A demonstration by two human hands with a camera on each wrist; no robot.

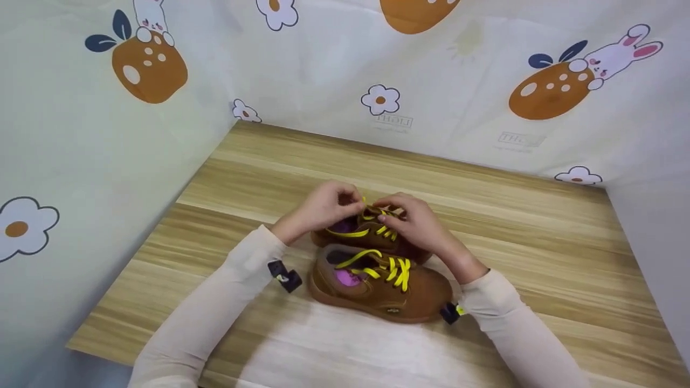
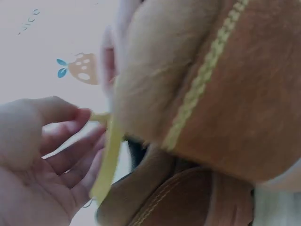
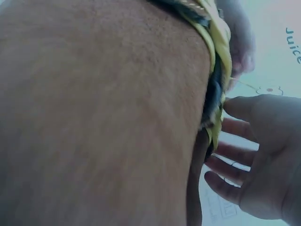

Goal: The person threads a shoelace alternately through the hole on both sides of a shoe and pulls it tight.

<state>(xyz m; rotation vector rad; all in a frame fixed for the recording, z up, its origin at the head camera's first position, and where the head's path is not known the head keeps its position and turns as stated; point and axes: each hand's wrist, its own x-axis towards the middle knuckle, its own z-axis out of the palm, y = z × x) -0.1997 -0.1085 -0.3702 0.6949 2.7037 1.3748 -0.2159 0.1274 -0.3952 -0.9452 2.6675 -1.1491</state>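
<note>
Two brown shoes with yellow laces stand side by side on a wood-grain table. Both hands are at the far shoe (image 1: 407,249), which they partly cover. My left hand (image 1: 330,207) pinches a yellow shoelace (image 2: 98,116) between thumb and forefinger, its other fingers loosely bent. At the same shoe's laces, my right hand (image 1: 418,220) has its thumb and forefinger on the shoelace (image 3: 225,56), while its other fingers reach along the shoe's far side. The exact grip of those fingertips is partly hidden. The near shoe (image 1: 426,293) lies below both hands, untouched, with a pink insole patch (image 1: 348,278) showing.
The wood-grain table (image 1: 215,178) runs up to pale walls (image 1: 323,59) printed with fruit, rabbits and flowers. Small black wrist devices hang at each cuff, the left one (image 1: 284,276) beside the near shoe's heel and the right one (image 1: 449,312) by its toe.
</note>
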